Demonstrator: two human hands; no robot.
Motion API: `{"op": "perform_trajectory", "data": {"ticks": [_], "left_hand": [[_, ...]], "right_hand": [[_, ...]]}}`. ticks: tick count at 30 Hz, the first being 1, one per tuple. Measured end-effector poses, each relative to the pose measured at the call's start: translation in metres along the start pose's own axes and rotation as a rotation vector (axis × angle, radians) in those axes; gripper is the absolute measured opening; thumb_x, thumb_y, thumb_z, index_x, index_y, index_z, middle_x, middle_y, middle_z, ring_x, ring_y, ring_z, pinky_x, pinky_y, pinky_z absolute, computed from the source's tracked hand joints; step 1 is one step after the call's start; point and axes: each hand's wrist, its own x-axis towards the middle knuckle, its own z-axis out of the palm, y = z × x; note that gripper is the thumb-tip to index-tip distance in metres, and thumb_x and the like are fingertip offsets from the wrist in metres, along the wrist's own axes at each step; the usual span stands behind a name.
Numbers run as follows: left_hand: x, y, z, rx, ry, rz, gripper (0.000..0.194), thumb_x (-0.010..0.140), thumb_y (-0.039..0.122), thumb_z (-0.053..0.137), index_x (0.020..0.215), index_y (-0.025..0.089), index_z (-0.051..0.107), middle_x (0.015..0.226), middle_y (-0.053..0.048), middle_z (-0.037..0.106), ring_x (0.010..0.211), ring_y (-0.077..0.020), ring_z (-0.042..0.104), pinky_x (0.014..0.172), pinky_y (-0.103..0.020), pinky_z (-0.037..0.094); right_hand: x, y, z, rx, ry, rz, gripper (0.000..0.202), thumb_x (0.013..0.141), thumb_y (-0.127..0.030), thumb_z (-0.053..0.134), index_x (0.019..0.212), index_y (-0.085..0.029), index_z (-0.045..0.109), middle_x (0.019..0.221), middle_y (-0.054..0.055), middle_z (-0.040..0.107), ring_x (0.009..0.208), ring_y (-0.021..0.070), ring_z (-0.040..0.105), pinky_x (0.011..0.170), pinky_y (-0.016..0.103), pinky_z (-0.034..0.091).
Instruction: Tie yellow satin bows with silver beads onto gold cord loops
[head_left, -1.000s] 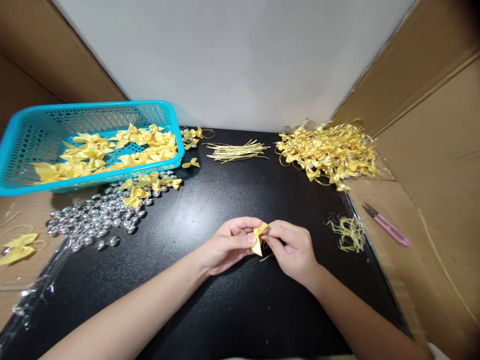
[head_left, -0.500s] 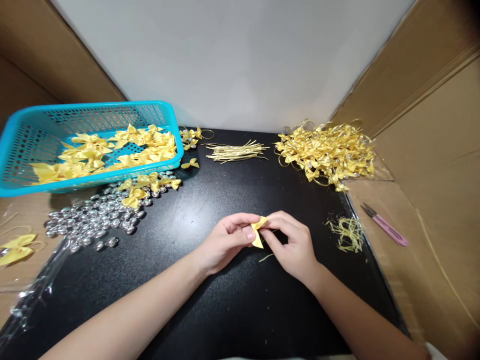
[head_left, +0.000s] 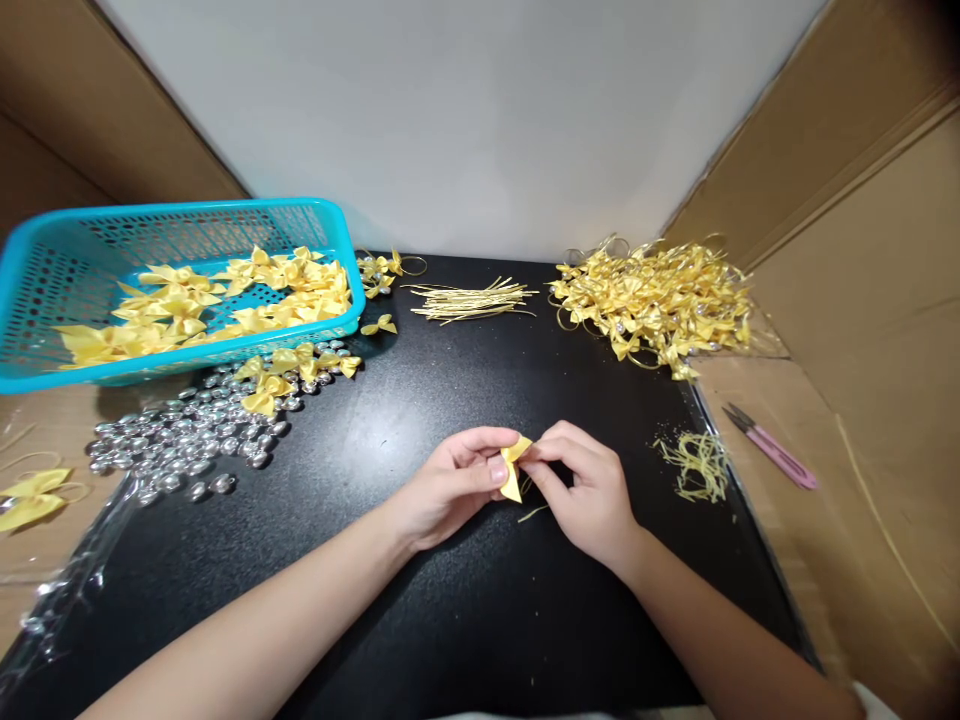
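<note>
A yellow ribbon bow is pinched between the thumb and fingers of my left hand, above the black table. My right hand is closed at the bow's right side, thumb and forefinger pressed together; what lies between these fingertips is too small to make out. A thin gold cord shows just below the fingers, its other end hidden by the hands.
A blue basket of yellow bows stands at the back left, silver beads before it. Gold cords lie at the back middle. Finished-looking bows are heaped back right, near cord scraps and pink snips.
The thumb and forefinger of my right hand have drawn closer together beside the bow. The bow has tilted slightly; my left hand keeps its hold.
</note>
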Motion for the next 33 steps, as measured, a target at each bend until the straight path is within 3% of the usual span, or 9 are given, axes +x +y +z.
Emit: {"op": "perform_trajectory", "data": {"ticks": [33], "left_hand": [[-0.0002,0.0012,-0.0005,-0.04,-0.024,-0.033,0.025,0.064,0.016,0.085,0.087,0.021,0.077,0.069,0.001,0.067,0.06,-0.0064,0.058,0.058,-0.017,0.045]], "right_hand": [[0.0007,0.0001,-0.0026,-0.035,0.025,-0.054,0.015,0.085,-0.006,0.061,0.085,-0.02,0.068,0.071,0.001,0.062,0.065,0.0118,0.058,0.06,0.025,0.049]]}}
